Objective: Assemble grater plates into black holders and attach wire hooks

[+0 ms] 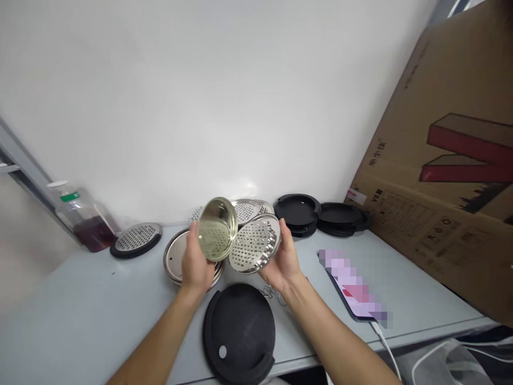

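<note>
My left hand (pixel 197 270) is closed on a shallow round metal dish (pixel 218 230), tilted so that its shiny hollow inside shows. In my right hand (pixel 285 267) is a round metal grater disc (pixel 252 247) with rows of holes and raised teeth. The two pieces meet or nearly meet at their edges above the table. Partly behind my left hand lies a stack of round metal pieces (pixel 175 258). Just below both hands sits a black round holder (pixel 240 331) with a small white dot. Several more grater discs (pixel 245 209) lie behind, partly covered.
Stacked black round holders (pixel 297 209) stand against the wall, beside a cardboard box (pixel 436 155). A phone (pixel 352 289) with a white cable (pixel 385 347) lies at right. Metal rings (pixel 267 291) rest near my right wrist. At left are a black-rimmed grater (pixel 137 239) and a bottle of dark liquid (pixel 94 230).
</note>
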Motion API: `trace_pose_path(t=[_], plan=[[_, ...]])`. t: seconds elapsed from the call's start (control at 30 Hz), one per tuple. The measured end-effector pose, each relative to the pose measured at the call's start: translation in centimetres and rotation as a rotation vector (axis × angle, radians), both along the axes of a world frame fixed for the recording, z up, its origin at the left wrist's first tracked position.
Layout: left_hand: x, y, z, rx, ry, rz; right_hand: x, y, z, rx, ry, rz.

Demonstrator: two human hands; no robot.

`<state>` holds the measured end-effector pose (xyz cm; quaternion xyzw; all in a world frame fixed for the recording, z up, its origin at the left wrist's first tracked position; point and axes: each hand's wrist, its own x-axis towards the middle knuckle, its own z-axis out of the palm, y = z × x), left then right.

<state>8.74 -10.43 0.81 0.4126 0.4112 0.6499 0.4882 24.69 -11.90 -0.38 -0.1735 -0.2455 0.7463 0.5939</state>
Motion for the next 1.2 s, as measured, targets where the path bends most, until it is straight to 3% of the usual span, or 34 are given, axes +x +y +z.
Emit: trace_pose_path(t=[0.1, 0.2, 0.3, 0.4, 0.5, 0.57, 0.77, 0.97, 1.07, 1.13, 1.2], plan=[[-2.3, 1.7, 1.0, -0.216, -0.356, -0.118, 0.7, 0.5, -0.2, -0.060, 0.027, 0.028], [-4.7, 2.6, 1.4, -0.311, -0.397, -0.157, 1.4, 0.9, -0.4, -0.078, 0.036, -0.011], [-7.2, 3.0, 1.3, -0.162, -0.168, 0.055, 2.2, 1.1, -0.4, -0.043, 0.030, -0.037], [-10.1, 3.3, 1.1, -0.111, 0.249, 0.236, 3.0, 1.2, -0.2, 0.005, 0.017, -0.052], [-12.7, 3.5, 0.7, -0.154, 0.630, 0.172, 3.7, 1.4, 0.0, 0.027, 0.021, -0.077], [-13.5, 3.7, 0.5, -0.146, 0.750, 0.143, 3.8, 1.5, -0.1, 0.028, 0.037, -0.084], [-12.3, 4.3, -0.7, -0.056, 1.102, 0.128, 3.2, 1.6, -0.6, -0.015, 0.013, -0.064], [-12.6, 3.9, -1.0, -0.032, 1.297, 0.069, 3.0, 1.5, -0.3, -0.031, -0.024, -0.096], [-12.2, 3.6, -0.6, -0.013, 1.358, 0.139, 2.6, 1.3, -0.1, -0.054, -0.023, -0.087], [-10.5, 2.8, -0.2, 0.136, 1.356, 0.240, 2.0, 1.2, -0.1, -0.075, -0.027, -0.072], [-7.8, 1.5, 0.2, 0.430, 1.298, 0.248, 1.2, 1.0, 0.0, -0.078, -0.028, -0.041]])
